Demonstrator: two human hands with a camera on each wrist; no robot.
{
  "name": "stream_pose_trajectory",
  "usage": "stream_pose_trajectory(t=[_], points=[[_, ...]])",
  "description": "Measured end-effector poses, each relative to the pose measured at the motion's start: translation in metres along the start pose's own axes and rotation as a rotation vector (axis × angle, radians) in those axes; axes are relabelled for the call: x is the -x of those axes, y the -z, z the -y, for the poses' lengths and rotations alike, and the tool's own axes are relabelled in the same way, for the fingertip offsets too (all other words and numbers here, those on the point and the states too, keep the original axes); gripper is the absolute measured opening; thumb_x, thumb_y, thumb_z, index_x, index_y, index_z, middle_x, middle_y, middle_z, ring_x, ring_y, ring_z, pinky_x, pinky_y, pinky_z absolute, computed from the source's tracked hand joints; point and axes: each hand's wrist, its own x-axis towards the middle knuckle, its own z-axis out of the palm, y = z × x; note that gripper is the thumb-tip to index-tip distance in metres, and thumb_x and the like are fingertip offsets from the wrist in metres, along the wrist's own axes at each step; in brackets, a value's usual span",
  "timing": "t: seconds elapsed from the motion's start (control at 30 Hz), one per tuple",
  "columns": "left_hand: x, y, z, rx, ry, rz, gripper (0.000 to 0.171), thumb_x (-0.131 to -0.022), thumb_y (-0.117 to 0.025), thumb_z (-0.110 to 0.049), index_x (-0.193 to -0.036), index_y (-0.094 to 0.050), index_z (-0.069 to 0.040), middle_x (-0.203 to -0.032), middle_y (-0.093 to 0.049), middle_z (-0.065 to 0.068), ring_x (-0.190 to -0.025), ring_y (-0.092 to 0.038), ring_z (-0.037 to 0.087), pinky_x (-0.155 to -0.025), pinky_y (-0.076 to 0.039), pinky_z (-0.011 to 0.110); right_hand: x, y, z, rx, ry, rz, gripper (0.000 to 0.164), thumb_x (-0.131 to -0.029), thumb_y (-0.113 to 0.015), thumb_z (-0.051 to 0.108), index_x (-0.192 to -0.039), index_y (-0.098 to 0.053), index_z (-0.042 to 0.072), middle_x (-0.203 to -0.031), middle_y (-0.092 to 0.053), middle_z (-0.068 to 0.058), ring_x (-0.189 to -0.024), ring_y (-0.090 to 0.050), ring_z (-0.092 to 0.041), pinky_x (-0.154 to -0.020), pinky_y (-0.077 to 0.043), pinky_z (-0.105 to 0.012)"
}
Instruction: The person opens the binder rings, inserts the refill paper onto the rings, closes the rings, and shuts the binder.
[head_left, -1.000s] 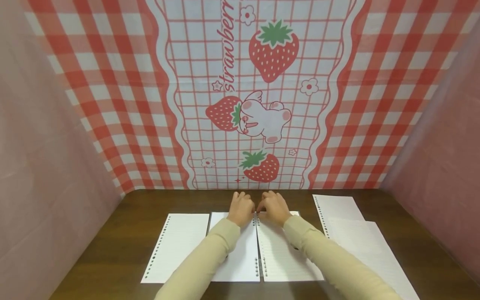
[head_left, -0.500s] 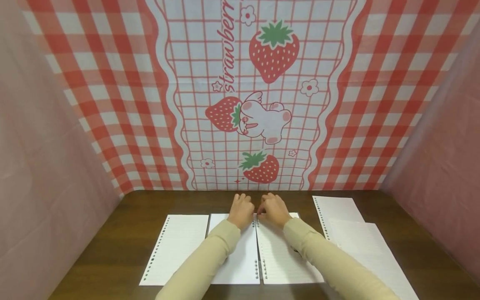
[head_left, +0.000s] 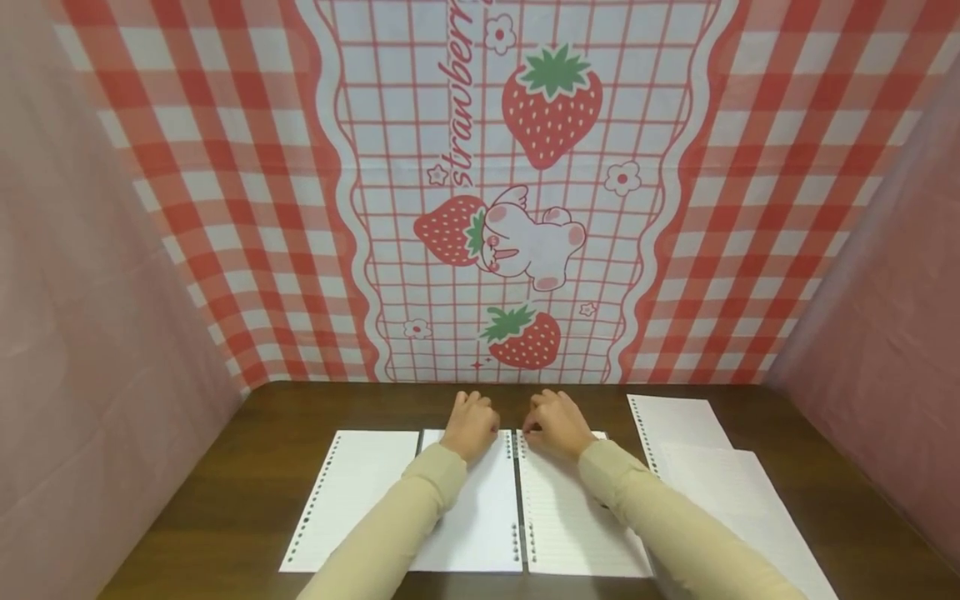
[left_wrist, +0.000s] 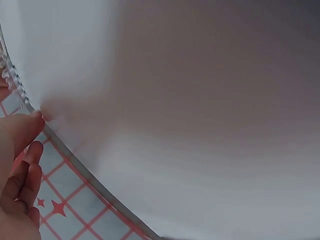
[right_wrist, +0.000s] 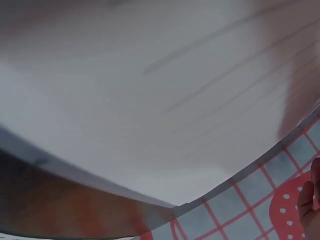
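A strawberry-printed cloth (head_left: pixel 525 192) hangs behind a brown counter (head_left: pixel 217 508), where an open ring notebook (head_left: pixel 491 517) lies between loose punched sheets (head_left: pixel 345 500). The left hand (head_left: pixel 471 425) and right hand (head_left: pixel 557 423) meet its far edge, fingers bent; whether they grip it cannot be told.

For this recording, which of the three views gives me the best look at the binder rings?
The head view: it shows both the near and far clusters of the binder rings. The left wrist view shows just one cluster, larger but squeezed against its left edge. In the right wrist view I can make out none.
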Motion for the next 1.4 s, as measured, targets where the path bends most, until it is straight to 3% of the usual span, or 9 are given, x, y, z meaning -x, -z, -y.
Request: stream_pose_trajectory(t=[0.17,0.33,0.47,0.57,0.7,0.87,1.23,1.4], points=[[0.009,0.013,0.003,0.072,-0.007,0.031,0.012,-0.077,-0.08,-0.028,-0.084,-0.078,-0.019,-0.089,-0.071,-0.003,-0.085,-0.052,0.014,-0.081,-0.035,0.031,0.01,0.014,-0.002,-0.043,-0.018,0.049,0.009,-0.071,-0.082,0.019,-0.079,-0.079,0.019,-0.076,-0.063,0.006,-0.075,-0.053,-0.013,-0.066,-0.041,-0.025],[0.026,0.035,0.005,0.16,-0.053,0.11,0.029,-0.077,-0.081,-0.034,-0.099,-0.076,-0.016,-0.1,-0.072,-0.001,-0.092,-0.057,0.016,-0.083,-0.037,0.031,0.028,0.038,0.003,-0.14,-0.011,0.17,0.018,-0.073,-0.083,0.018,-0.089,-0.076,0.013,-0.086,-0.068,0.001,-0.083,-0.059,-0.014,-0.074,-0.053,-0.03],[0.041,0.053,0.005,0.215,-0.099,0.188,0.047,-0.073,-0.082,-0.042,-0.109,-0.073,-0.013,-0.11,-0.072,0.002,-0.1,-0.061,0.02,-0.084,-0.039,0.032,0.042,0.059,0.011,-0.142,-0.021,0.279,0.032,-0.071,-0.085,0.027,-0.097,-0.073,0.013,-0.097,-0.067,-0.001,-0.094,-0.061,-0.02,-0.082,-0.055,-0.039],[0.053,0.062,0.005,0.204,-0.143,0.23,0.059,-0.068,-0.083,-0.049,-0.113,-0.071,-0.013,-0.116,-0.071,0.003,-0.106,-0.061,0.021,-0.085,-0.038,0.033,0.052,0.069,0.016,-0.111,-0.006,0.337,0.046,-0.068,-0.087,0.035,-0.104,-0.071,0.012,-0.109,-0.064,-0.006,-0.103,-0.059,-0.025,-0.088,-0.053,-0.045],[0.066,0.066,0.005,0.121,-0.169,0.25,0.065,-0.063,-0.083,-0.054,-0.113,-0.07,-0.013,-0.116,-0.071,0.002,-0.107,-0.061,0.021,-0.086,-0.04,0.034,0.062,0.073,0.023,-0.067,0.039,0.364,0.056,-0.064,-0.087,0.038,-0.108,-0.071,0.008,-0.117,-0.06,-0.012,-0.107,-0.056,-0.028,-0.091,-0.052,-0.049],[0.078,0.064,0.007,0.07,-0.163,0.282,0.065,-0.062,-0.084,-0.053,-0.11,-0.071,-0.013,-0.111,-0.073,0.001,-0.099,-0.062,0.019,-0.083,-0.039,0.032,0.067,0.074,0.029,-0.061,0.045,0.413,0.057,-0.066,-0.087,0.038,-0.11,-0.07,0.005,-0.112,-0.063,-0.012,-0.105,-0.059,-0.029,-0.091,-0.053,-0.048],[0.087,0.062,0.009,0.207,-0.089,0.347,0.062,-0.067,-0.085,-0.043,-0.116,-0.068,-0.008,-0.122,-0.07,0.006,-0.111,-0.064,0.025,-0.089,-0.04,0.037,0.074,0.073,0.023,-0.114,0.056,0.445,0.055,-0.07,-0.085,0.034,-0.112,-0.068,0.004,-0.104,-0.064,-0.009,-0.098,-0.064,-0.027,-0.092,-0.055,-0.044],[0.086,0.066,0.008,0.216,-0.083,0.36,0.065,-0.066,-0.086,-0.043,-0.117,-0.067,-0.007,-0.121,-0.069,0.007,-0.111,-0.063,0.026,-0.091,-0.04,0.038,0.074,0.074,0.022,-0.123,0.052,0.453,0.057,-0.07,-0.085,0.033,-0.115,-0.067,0.003,-0.106,-0.065,-0.011,-0.101,-0.064,-0.029,-0.094,-0.054,-0.044]])
